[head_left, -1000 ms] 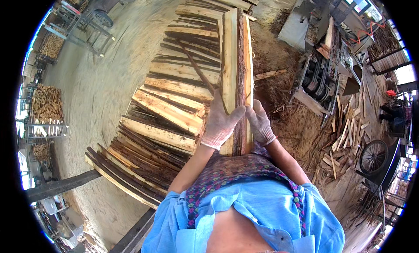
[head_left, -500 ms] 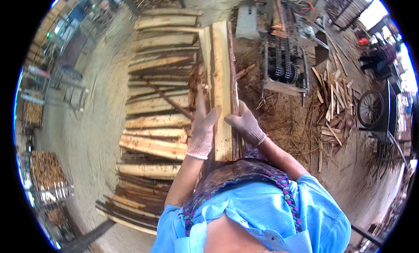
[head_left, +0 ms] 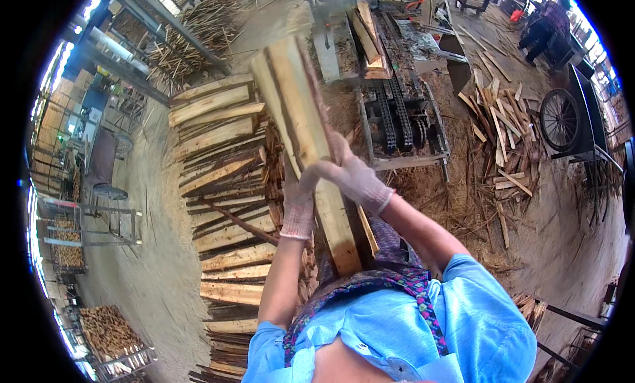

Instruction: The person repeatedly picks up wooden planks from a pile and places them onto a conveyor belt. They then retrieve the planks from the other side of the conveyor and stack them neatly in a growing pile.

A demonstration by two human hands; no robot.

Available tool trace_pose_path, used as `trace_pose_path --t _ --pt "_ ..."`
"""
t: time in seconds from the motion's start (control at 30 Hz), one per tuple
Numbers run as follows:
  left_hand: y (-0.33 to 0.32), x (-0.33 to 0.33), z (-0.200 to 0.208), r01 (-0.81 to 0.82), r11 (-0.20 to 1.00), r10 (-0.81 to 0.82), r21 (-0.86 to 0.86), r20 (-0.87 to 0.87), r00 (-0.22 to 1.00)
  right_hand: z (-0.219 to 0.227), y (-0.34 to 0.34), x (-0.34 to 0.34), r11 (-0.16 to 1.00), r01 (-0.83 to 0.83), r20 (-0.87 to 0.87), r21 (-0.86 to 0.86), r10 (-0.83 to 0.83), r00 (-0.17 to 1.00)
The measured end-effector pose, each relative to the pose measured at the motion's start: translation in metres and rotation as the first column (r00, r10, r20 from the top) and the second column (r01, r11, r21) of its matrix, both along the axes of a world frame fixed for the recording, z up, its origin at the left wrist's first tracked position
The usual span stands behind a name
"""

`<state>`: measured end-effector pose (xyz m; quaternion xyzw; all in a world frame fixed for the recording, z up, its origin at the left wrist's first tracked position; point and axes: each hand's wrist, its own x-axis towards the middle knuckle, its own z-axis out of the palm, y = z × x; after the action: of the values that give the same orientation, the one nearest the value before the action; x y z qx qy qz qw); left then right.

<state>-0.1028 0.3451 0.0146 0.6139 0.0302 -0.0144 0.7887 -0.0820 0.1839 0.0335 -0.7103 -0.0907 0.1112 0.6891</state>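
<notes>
Long, rough-sawn wooden boards (head_left: pixel 288 85) with dark bark edges are held together in front of me, tilted with the far end toward the left. At least two pieces show, and their near end rests against my apron. My left hand (head_left: pixel 297 196), in a pale knit glove, grips the left edge, its fingers partly hidden by the wood. Also gloved, my right hand (head_left: pixel 354 176) is closed over the right edge, its thumb across the top face. To the left lies a long stack of similar bark-edged boards (head_left: pixel 228 234).
A chain conveyor (head_left: pixel 395 115) stands ahead right, carrying wood pieces (head_left: pixel 366 39). Beyond it lies a pile of scrap strips (head_left: pixel 499 122), near a wheeled cart (head_left: pixel 562 112). Another person (head_left: pixel 549 26) stands at the far right. A crate of wood pieces (head_left: pixel 109 333) is at lower left.
The boards have swung from nearly upright to tilting left at the far end. My right hand has shifted left, further over their face. The view has turned toward the conveyor.
</notes>
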Motion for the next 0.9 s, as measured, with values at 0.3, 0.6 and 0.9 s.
trace_pose_path --t 0.3,0.6,0.9 --pt "-0.114 0.101 0.027 0.323 0.610 -0.584 0.723 0.135 0.800 -0.022 -0.139 0.015 0.733 0.634 -0.369 0.246 -0.534 0.760" --pt "-0.203 0.335 0.015 0.232 -0.132 -0.260 0.964 -0.260 0.930 -0.053 -0.272 -0.045 0.462 0.870 -0.502 0.171 -0.719 0.480" --pt "-0.206 0.380 0.016 -0.069 -0.641 -0.473 0.764 -0.323 0.820 -0.086 -0.277 -0.079 0.247 0.959 -0.618 0.135 -0.736 0.277"
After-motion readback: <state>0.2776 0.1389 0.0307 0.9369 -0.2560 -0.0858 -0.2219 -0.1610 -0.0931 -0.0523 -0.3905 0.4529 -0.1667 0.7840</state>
